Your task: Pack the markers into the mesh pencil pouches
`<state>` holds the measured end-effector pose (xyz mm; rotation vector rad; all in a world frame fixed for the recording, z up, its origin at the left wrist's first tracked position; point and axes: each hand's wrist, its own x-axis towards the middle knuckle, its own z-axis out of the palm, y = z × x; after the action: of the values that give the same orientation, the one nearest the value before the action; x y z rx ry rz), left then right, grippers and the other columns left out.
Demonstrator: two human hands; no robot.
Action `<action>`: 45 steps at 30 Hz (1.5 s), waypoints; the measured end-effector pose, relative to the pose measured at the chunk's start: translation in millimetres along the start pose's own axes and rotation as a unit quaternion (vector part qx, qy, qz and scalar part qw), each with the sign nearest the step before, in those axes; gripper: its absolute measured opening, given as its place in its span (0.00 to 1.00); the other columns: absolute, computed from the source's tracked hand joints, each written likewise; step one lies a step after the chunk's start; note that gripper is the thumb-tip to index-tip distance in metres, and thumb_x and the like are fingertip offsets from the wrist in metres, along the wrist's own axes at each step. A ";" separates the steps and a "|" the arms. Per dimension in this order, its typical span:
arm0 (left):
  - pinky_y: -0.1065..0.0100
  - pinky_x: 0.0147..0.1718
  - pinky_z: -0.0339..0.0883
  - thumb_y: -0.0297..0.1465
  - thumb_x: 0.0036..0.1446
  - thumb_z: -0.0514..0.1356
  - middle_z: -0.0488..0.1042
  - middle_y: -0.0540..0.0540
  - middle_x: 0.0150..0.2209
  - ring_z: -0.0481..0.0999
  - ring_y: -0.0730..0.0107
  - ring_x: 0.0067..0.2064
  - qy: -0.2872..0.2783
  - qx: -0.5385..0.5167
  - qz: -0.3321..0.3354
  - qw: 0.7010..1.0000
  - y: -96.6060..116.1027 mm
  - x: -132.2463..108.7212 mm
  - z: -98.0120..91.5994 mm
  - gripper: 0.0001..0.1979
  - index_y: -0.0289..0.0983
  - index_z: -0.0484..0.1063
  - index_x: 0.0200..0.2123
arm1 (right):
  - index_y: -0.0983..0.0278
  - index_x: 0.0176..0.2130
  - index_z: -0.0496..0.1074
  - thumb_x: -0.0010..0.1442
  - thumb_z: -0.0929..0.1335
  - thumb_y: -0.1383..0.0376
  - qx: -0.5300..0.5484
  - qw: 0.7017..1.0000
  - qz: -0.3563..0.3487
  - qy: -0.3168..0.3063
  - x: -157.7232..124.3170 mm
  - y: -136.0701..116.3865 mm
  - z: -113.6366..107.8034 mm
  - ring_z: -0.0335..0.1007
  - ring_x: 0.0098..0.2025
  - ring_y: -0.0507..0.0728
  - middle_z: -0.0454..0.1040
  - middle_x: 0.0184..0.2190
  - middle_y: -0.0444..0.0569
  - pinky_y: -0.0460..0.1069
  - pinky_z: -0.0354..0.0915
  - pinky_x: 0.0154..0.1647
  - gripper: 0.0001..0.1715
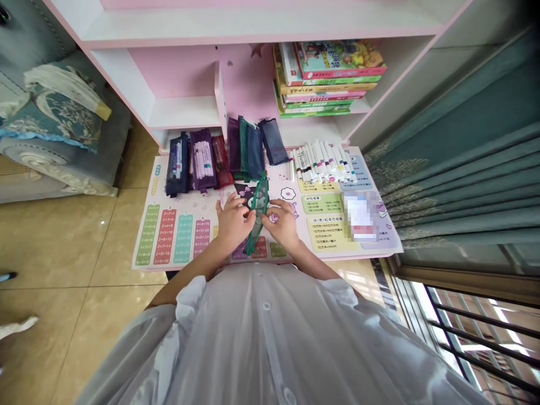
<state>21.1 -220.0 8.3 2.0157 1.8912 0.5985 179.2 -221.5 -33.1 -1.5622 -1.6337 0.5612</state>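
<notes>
Between my two hands, a green mesh pencil pouch [259,209] stands lengthwise over the desk, its sides spread a little apart. My left hand [236,220] pinches its left edge between thumb and fingers. On the other edge, my right hand [282,224] grips with thumb and fingertips. Past the hands lie filled pouches: a navy pouch [177,163], a purple pouch [203,160] with white markers, and a red pouch [221,161]. Flat-looking purple, green and blue pouches [253,152] overlap beside them, with another dark blue pouch [273,142]. Many loose white markers [323,162] lie to the right.
The desk [291,260] has a printed mat with times tables. Stacked books [329,84] fill the right side of the pink-and-white shelf [261,28]. A blurred-out white item [360,216] lies at the right. A curtain [455,140] hangs on the right; a sofa [54,124] is at left.
</notes>
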 end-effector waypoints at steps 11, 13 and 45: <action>0.32 0.67 0.43 0.34 0.60 0.61 0.79 0.44 0.53 0.65 0.49 0.67 0.017 -0.017 -0.051 0.998 -24.7 -0.3 2.0 0.15 0.39 0.72 0.20 | 0.60 0.24 0.73 0.54 0.70 0.65 -0.039 0.999 0.008 -0.020 12.2 26.2 -0.9 0.72 0.52 0.64 0.77 0.46 0.55 0.62 0.63 0.60 0.08; 0.32 0.66 0.44 0.34 0.59 0.61 0.79 0.44 0.53 0.65 0.49 0.67 0.016 -0.022 -0.056 0.998 -22.6 -0.5 2.5 0.15 0.39 0.72 0.21 | 0.60 0.24 0.73 0.54 0.71 0.65 -0.045 0.999 0.002 -0.025 11.7 26.0 1.5 0.72 0.52 0.64 0.78 0.45 0.54 0.62 0.63 0.60 0.08; 0.34 0.67 0.42 0.37 0.61 0.61 0.78 0.45 0.54 0.65 0.50 0.67 0.028 -0.020 -0.058 0.998 -17.6 -7.2 6.3 0.17 0.40 0.71 0.21 | 0.75 0.41 0.80 0.57 0.70 0.61 -0.413 0.895 0.145 -0.079 154.9 66.0 -2.2 0.27 0.75 0.78 0.53 0.71 0.68 0.77 0.32 0.69 0.19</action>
<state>8.7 -225.4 -6.5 1.8682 1.9962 0.6623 232.9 -62.5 -46.2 -2.4603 -1.8975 0.1183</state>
